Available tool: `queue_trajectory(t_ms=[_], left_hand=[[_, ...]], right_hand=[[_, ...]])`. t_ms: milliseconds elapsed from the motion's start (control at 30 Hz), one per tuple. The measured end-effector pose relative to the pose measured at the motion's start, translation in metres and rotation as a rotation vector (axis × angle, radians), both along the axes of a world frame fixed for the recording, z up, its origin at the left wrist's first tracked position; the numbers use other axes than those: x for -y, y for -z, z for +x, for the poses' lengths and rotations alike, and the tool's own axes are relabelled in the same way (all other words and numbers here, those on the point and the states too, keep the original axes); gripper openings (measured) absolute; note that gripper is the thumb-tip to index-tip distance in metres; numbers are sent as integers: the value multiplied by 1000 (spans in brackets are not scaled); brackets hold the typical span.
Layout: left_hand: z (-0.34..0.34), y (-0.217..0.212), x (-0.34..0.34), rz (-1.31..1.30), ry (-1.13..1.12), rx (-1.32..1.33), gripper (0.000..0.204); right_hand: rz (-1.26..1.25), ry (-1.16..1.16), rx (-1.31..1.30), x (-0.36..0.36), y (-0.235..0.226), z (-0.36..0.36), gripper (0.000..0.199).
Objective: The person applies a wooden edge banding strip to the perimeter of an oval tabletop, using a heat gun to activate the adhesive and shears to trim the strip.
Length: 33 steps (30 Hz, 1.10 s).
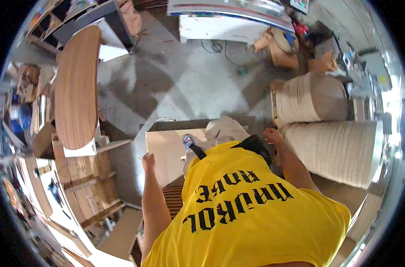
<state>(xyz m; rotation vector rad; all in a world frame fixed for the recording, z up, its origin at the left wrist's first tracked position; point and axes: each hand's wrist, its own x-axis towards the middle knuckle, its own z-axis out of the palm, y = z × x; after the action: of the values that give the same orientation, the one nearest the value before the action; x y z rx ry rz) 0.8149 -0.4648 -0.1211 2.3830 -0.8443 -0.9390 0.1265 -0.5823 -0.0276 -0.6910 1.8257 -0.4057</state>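
My left hand [148, 161] is closed, hanging beside the left edge of a pale wooden board [163, 144]. A small pale bit shows at its fingertips, too small to name. My right hand [271, 135] hangs with curled fingers at my right side, and nothing shows in it. Nearest to it are two stacks of thin curved-edged wood panels, a far stack [296, 99] and a near stack [329, 149]. My foot in a grey-blue shoe [187, 141] is over the pale board. A yellow shirt with black lettering covers my body.
On the left, a long brown wood-grain panel [77, 89] with rounded ends lies above wooden pallets [90, 171]. A white-fronted bench [220, 29] stands at the far side, with a dark cable [216, 46] on the grey floor [189, 75]. Crumpled brown paper [282, 55] lies at the far right.
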Motion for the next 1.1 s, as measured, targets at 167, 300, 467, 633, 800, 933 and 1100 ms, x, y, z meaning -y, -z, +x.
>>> queue_trajectory(t_ms=[167,300,467,633,800,933,1100], left_hand=[[18,16,112,-55,-105,-118,43],[-8,30,184,42,218,-15,40],[-82,87,225,40,250,-192,41],[-195,0,334,67,480,-575,38],[-326,-115,451,180,1161,-617,38],[-375,-143,537,268,1403,-575,40],[-456,-126,647,-223,1708,-585,34]], right_hand=[[186,146,-144,-93,-11,21,30],[283,350,-49,-142,25,38,31],[377,412,115,-127,58,34,25],[431,437,183,14,96,-26,18],[52,325,147,169,150,-176,33],[-273,193,-88,352,67,-174,25],[-301,-75,31,442,-55,-150,25]])
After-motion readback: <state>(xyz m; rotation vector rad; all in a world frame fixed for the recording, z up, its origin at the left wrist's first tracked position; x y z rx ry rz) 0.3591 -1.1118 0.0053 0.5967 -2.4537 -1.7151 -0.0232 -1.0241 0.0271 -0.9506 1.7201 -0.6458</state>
